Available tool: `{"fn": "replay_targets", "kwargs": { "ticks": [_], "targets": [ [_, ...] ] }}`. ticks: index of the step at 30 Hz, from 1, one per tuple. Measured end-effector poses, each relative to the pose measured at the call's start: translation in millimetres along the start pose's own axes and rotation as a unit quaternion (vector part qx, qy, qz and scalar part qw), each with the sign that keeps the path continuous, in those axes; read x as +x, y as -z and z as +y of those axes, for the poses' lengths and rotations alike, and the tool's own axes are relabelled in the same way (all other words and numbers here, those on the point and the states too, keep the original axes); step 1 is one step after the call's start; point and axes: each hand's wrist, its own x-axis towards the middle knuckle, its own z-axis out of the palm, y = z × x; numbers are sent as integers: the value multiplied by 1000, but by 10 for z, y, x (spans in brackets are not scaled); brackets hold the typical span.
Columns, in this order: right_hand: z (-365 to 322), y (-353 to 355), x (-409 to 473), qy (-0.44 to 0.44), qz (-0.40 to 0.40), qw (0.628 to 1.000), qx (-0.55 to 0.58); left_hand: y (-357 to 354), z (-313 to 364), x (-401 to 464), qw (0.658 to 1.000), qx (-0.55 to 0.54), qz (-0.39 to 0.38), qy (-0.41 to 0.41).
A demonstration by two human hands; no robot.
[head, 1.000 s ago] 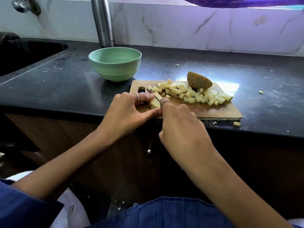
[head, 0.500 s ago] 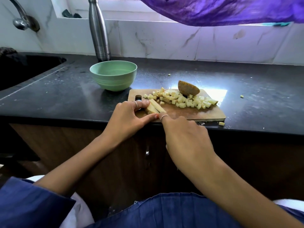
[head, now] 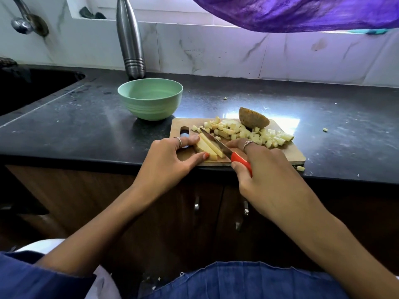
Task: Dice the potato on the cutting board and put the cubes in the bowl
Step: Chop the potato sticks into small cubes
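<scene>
Standing at the black counter (head: pixel 323 117), you have the wooden cutting board (head: pixel 287 152) at its front edge, the green bowl (head: pixel 151 99) at the board's 11 o'clock. An unpeeled potato half (head: pixel 253 120) sits at the board's 12 o'clock, diced cubes (head: pixel 248 132) piled beside it. Your left hand (head: pixel 166 162) pinches the potato sticks (head: pixel 208 147) between fingers and thumb. Your right hand (head: pixel 265 175) grips the red-handled knife (head: pixel 224 148), blade lying against the sticks.
</scene>
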Motion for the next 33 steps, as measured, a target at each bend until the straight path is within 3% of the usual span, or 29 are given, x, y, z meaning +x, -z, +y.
{"fn": "replay_targets", "kwargs": {
  "ticks": [9, 14, 25, 33],
  "targets": [
    [-122, -65, 14, 6, 0, 1000, -25, 1, -1, 0, 1000, -2, 2, 2],
    [-165, -107, 115, 61, 14, 991, -121, 7, 3, -7, 1000, 2, 1, -6],
    [74, -128, -175, -16, 19, 997, 72, 1, -13, -8, 1000, -16, 17, 19],
    [-84, -283, -259, -15, 21, 998, 63, -1, -15, -24, 999, 1, 21, 27]
  ]
}}
